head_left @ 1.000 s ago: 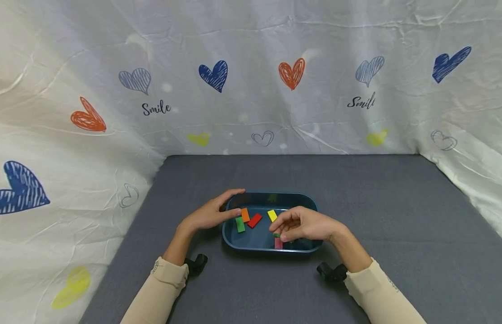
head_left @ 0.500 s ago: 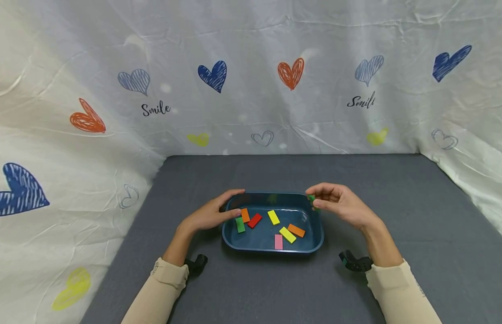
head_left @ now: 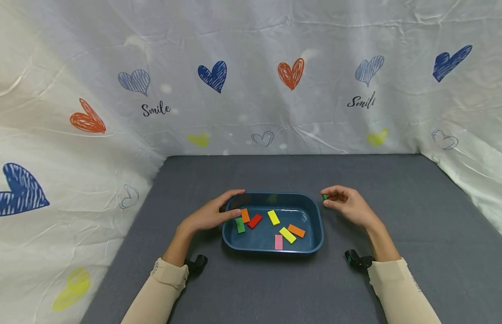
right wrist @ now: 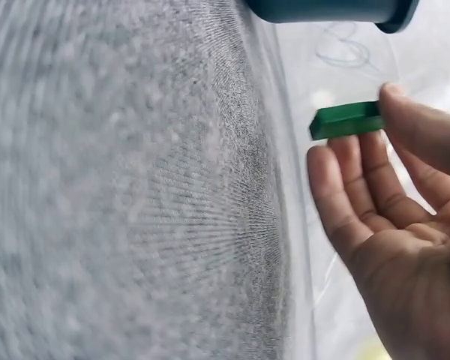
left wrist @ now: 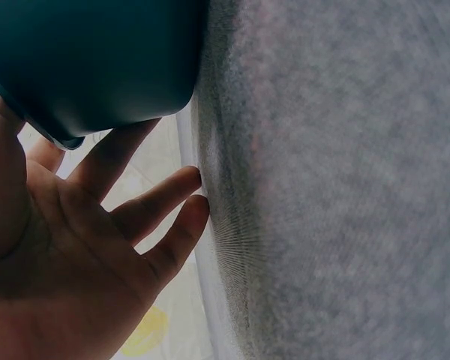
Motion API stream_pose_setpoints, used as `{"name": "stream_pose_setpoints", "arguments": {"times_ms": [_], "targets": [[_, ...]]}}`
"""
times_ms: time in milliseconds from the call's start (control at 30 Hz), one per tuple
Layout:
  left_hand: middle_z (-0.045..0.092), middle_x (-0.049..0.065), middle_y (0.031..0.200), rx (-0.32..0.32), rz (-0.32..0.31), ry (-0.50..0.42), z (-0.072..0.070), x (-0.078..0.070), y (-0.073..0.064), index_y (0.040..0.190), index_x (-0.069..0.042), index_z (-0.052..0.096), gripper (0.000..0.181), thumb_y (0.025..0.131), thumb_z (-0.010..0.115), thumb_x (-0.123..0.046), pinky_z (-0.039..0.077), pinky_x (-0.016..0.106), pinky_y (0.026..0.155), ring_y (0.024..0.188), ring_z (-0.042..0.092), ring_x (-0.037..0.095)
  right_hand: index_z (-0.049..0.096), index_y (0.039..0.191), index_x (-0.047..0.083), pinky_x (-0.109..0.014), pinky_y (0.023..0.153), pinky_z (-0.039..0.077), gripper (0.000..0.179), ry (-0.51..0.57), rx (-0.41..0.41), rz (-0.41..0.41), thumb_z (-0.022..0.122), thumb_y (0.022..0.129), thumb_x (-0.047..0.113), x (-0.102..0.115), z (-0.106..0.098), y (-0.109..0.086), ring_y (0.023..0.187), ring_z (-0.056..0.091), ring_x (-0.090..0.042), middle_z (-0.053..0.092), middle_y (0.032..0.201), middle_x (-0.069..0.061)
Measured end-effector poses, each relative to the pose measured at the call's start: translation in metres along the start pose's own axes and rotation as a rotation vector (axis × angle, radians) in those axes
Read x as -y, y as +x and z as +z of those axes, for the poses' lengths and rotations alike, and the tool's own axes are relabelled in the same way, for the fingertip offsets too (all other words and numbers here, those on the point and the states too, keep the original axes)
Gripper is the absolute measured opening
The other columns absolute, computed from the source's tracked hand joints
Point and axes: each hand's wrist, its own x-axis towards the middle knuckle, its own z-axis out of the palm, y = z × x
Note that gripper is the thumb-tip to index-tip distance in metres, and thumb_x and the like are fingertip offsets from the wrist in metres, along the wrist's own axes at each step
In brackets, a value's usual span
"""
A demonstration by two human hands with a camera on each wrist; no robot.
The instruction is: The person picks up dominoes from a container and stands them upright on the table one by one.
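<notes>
A blue tray (head_left: 259,236) lies on the table with small flat blocks inside. My left hand (head_left: 210,214) holds its left end, thumb over the rim and fingers along the outer wall. Near that thumb lie a green block (head_left: 240,225), an orange block (head_left: 245,215) and a red block (head_left: 255,221). Just right of the tray, my right hand (head_left: 351,208) pinches another green block (right wrist: 345,121) between thumb and fingers, above the cloth. Farther right inside are two yellow blocks (head_left: 273,218), a second orange block (head_left: 296,231) and a pink block (head_left: 278,242).
Grey cloth (head_left: 251,288) covers the table. A white curtain (head_left: 251,103) printed with hearts and words hangs behind it and along the sides. Each wrist wears a black strap (head_left: 358,261) with a camera.
My right hand has lifted the green block out of the tray and carried it right, past the tray's right edge. The left hand and the tray have stayed put.
</notes>
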Motion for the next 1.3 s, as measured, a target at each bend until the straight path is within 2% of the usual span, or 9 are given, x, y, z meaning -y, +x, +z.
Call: {"name": "stream_pose_setpoints", "arguments": {"times_ms": [367,533,800,967,1167,1300], "targets": [[0.028,-0.001,0.168,0.001,0.010,-0.006,0.001,-0.002,-0.001,0.159,-0.031,0.032,0.066,0.101,0.063,-0.040,0.030,0.065,0.119,0.155,0.027,0.032,0.064,0.124,-0.005,-0.022,0.082,0.056,0.034,0.049,0.087,0.022,0.073,0.094,0.008,-0.013,-0.004,-0.001,0.098,0.064,-0.011,0.065,0.118,-0.024],[0.028,-0.004,0.167,0.002,-0.001,-0.010,0.001,0.000,0.000,0.159,-0.033,0.033,0.065,0.101,0.063,-0.041,0.030,0.063,0.120,0.155,0.027,0.029,0.063,0.124,-0.005,-0.022,0.082,0.056,0.034,0.045,0.099,0.021,0.073,0.094,0.007,-0.017,-0.004,0.001,0.098,0.064,-0.011,0.065,0.118,-0.024],[0.029,-0.003,0.167,-0.002,-0.008,0.001,0.001,0.000,0.000,0.158,-0.034,0.033,0.065,0.101,0.063,-0.041,0.030,0.064,0.120,0.155,0.028,0.031,0.061,0.127,-0.004,-0.023,0.083,0.056,0.037,0.066,0.118,0.010,0.072,0.094,0.007,-0.019,-0.004,0.001,0.100,0.063,-0.014,0.064,0.120,-0.024],[0.029,-0.003,0.167,-0.002,-0.005,0.001,0.000,0.001,0.001,0.159,-0.033,0.033,0.065,0.101,0.063,-0.041,0.030,0.064,0.120,0.155,0.028,0.030,0.058,0.132,-0.005,-0.021,0.086,0.056,0.044,0.067,0.121,0.013,0.073,0.093,0.008,-0.017,-0.005,0.001,0.107,0.063,-0.018,0.062,0.128,-0.026],[0.029,-0.004,0.167,0.000,-0.005,0.001,0.000,0.001,0.001,0.158,-0.034,0.033,0.065,0.101,0.063,-0.041,0.030,0.064,0.120,0.155,0.028,0.030,0.053,0.140,-0.003,-0.020,0.089,0.056,0.054,0.059,0.088,0.011,0.075,0.094,0.015,-0.008,-0.007,-0.001,0.122,0.058,-0.033,0.056,0.140,-0.026],[0.029,-0.004,0.167,-0.003,-0.009,0.006,0.000,0.000,0.000,0.158,-0.036,0.033,0.064,0.101,0.062,-0.043,0.030,0.064,0.119,0.155,0.029,0.030,0.053,0.143,0.004,-0.019,0.090,0.054,0.055,0.040,0.046,-0.020,0.074,0.096,0.022,0.007,-0.006,-0.002,0.127,0.055,-0.031,0.054,0.144,-0.024]]}}
